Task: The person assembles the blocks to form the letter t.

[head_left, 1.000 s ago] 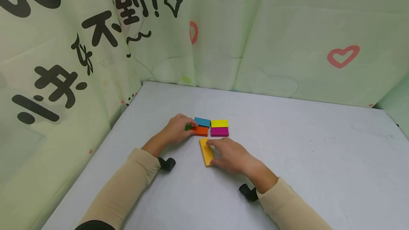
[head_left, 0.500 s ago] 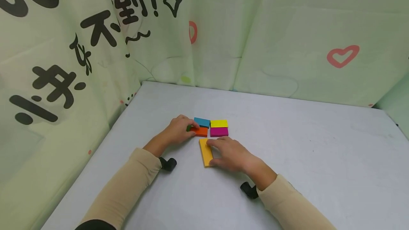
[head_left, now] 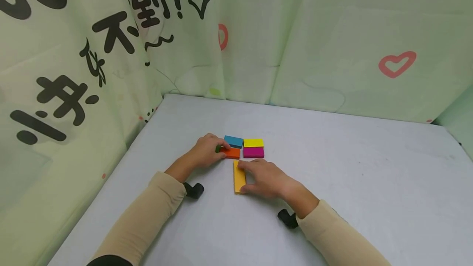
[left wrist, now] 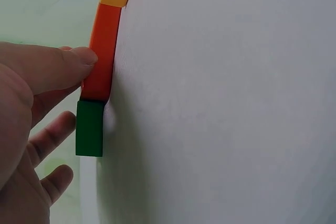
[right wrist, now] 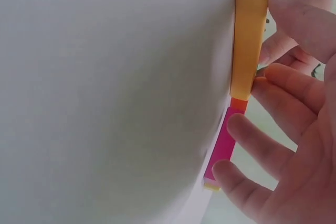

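Observation:
My left hand (head_left: 207, 150) pinches a flat orange-red block (head_left: 233, 153) on the white table; in the left wrist view the thumb presses its side. A green block (left wrist: 90, 129) meets that block's end, mostly covered by the hand in the head view. With thumb and index finger, my right hand (head_left: 269, 180) holds an amber block (head_left: 239, 180) by its two ends, lying lengthwise toward me. Its far end is close to the orange-red block. Behind them lie a blue block (head_left: 233, 141), a yellow block (head_left: 253, 143) and a magenta block (head_left: 253, 152).
The blocks lie left of the middle of the white table (head_left: 332, 175). A pale green curtain (head_left: 332, 32) with dark lettering and hearts hangs along the back and left edges. Dark camera mounts (head_left: 287, 219) stick out from both wrists.
The amber block has turned slightly under my right hand: its far end shifted right, so it lies straighter. My left hand keeps hold of the orange-red block in nearly the same spot.

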A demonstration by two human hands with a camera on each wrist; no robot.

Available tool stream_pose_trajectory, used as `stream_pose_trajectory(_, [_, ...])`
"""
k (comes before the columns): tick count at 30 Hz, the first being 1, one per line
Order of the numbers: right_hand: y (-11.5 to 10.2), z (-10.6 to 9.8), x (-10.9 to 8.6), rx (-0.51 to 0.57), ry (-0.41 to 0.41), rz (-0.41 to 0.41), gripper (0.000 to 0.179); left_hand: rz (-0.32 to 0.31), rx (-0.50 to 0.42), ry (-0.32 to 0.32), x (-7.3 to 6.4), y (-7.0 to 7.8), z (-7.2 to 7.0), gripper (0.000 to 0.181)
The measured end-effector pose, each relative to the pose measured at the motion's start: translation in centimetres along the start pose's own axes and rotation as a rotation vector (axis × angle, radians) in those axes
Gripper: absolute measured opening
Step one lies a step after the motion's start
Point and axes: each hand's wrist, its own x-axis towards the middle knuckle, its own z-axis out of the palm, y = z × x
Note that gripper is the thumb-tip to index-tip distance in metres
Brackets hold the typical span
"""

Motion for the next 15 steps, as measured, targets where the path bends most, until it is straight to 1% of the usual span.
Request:
stream_pose_trajectory(5, [-0.36,0.19,-0.28,0.03,0.014,0.037,0.067,-0.004,0.006,0.005,-0.41,0.23,0.06,0.022])
stream_pose_trajectory(15, [-0.96,0.52,-0.49,-0.029,0.042,0.069,0.067,-0.009,0.022,-0.002,-0.66,0.59,-0.01,0.02])
